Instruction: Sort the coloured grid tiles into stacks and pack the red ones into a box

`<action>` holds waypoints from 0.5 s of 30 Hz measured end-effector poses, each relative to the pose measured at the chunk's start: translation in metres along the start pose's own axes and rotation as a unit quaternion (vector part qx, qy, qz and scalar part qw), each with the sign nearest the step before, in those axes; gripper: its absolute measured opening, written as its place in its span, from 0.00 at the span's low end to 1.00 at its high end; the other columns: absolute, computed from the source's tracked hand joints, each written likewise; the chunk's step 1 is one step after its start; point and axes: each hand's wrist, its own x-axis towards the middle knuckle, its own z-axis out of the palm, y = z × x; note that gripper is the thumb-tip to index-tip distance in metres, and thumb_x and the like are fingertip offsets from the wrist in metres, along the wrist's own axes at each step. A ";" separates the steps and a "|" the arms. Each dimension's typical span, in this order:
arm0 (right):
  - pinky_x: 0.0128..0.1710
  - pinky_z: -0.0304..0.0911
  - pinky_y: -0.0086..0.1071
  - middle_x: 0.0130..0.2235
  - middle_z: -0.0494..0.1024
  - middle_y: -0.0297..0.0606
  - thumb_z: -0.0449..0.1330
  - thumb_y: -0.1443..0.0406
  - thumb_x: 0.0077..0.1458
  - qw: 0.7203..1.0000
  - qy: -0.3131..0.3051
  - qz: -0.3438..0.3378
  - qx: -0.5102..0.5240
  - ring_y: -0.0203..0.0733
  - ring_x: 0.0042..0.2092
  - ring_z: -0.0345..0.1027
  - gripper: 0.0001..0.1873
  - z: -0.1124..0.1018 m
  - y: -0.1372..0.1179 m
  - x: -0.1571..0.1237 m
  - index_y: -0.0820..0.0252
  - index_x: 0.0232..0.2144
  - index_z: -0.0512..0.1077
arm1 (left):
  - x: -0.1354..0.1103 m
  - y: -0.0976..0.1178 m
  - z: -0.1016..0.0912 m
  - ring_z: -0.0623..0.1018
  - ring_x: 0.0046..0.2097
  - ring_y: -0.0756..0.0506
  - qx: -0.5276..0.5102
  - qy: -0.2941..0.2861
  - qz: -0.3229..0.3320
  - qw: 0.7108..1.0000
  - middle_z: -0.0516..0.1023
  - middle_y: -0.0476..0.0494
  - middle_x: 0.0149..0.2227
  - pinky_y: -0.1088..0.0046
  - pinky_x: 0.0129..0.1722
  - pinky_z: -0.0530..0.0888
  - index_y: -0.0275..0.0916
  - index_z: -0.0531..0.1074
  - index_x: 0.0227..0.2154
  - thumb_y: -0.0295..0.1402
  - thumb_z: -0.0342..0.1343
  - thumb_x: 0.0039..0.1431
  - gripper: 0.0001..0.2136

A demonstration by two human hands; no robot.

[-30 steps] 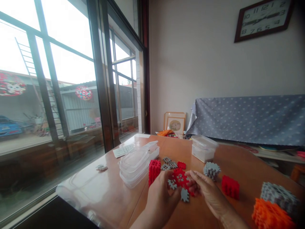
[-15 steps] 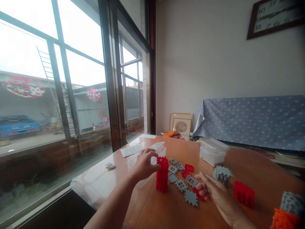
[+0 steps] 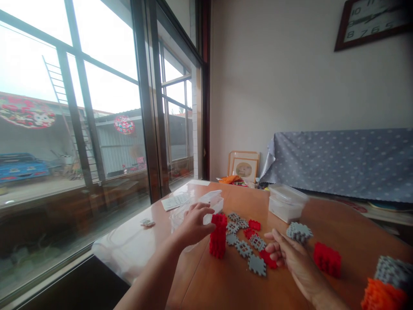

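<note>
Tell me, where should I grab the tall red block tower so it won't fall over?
Probably pinch the red block tower by its two flat sides, about halfway up, coming from the window side where the left hand is. It stands upright and narrow, so a grab at the very top could tip it. Loose tiles crowd its other side.

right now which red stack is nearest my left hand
The tall red stack by the left hand; the squat red block lies beyond the right hand.
</note>
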 end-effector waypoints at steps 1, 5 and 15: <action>0.27 0.61 0.30 0.32 0.80 0.40 0.59 0.40 0.56 1.000 0.003 0.002 0.002 0.39 0.30 0.70 0.32 0.000 0.000 0.000 0.60 0.46 0.76 | -0.001 0.000 0.001 0.65 0.63 0.35 0.006 0.000 0.003 1.000 0.72 0.43 0.60 0.54 0.61 0.64 0.49 0.77 0.49 0.35 0.64 0.52 0.19; 0.27 0.62 0.29 0.31 0.80 0.39 0.60 0.40 0.56 1.000 0.000 0.004 0.005 0.39 0.30 0.70 0.32 0.001 -0.002 -0.001 0.60 0.47 0.76 | -0.004 0.000 0.005 0.65 0.62 0.34 0.038 0.011 0.007 0.999 0.72 0.43 0.60 0.50 0.60 0.64 0.49 0.76 0.49 0.35 0.64 0.53 0.19; 0.26 0.61 0.29 0.31 0.80 0.39 0.60 0.41 0.56 1.000 -0.001 -0.006 0.014 0.38 0.28 0.70 0.32 0.000 0.000 0.000 0.61 0.47 0.76 | -0.004 -0.001 0.008 0.66 0.61 0.35 0.047 0.022 0.009 0.999 0.73 0.45 0.58 0.50 0.58 0.64 0.50 0.75 0.49 0.32 0.60 0.55 0.18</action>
